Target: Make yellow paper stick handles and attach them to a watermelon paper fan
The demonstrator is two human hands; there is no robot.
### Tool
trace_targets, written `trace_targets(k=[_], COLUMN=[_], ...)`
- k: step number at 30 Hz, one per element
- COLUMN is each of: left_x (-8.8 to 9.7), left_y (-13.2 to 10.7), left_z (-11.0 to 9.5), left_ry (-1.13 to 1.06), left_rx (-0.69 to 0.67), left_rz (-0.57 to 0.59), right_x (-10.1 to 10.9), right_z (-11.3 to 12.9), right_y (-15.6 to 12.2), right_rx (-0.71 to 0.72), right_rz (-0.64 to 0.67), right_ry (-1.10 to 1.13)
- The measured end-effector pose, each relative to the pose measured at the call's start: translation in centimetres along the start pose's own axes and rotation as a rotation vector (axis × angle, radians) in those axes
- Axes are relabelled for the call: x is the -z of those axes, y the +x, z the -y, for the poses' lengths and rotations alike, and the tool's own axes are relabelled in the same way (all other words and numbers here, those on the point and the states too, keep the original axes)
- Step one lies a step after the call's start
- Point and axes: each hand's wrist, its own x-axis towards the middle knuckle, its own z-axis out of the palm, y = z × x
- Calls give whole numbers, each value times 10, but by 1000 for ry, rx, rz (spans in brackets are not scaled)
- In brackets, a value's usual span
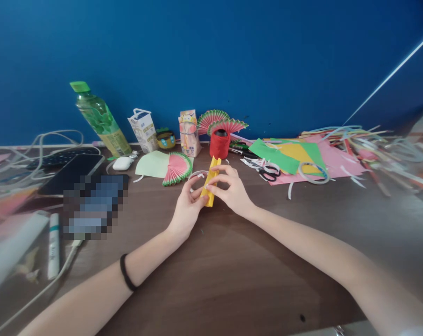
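A narrow strip of folded yellow paper (211,190) is held above the middle of the table, its long side pointing away from me. My left hand (188,205) pinches its near left edge between thumb and fingers. From the right, my right hand (232,189) grips the same strip, thumb and fingertips pressed on its upper part. Behind my left fingers a white ring-like strip (196,174) shows in part. Just beyond the paper stands a red-wrapped spool (219,144). A pink and green pleated paper fan (178,169) lies to the left.
Black-handled scissors (269,173) and coloured paper sheets (285,154) lie at the back right, near heaped paper strips (369,144). At the left are a green bottle (101,119), a milk carton (143,133), a phone (97,205), a cable (66,268) and a marker (53,247).
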Motion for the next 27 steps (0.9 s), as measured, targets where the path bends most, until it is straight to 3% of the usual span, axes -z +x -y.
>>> trace_targets(k=[27], left_x=[-2], left_y=[-2], left_z=[1], left_ry=[53], left_rx=[31], left_rz=[-49], right_x=[-5], right_z=[-5], right_y=[-5], right_rx=[285], right_rz=[-94], right_ry=[-152])
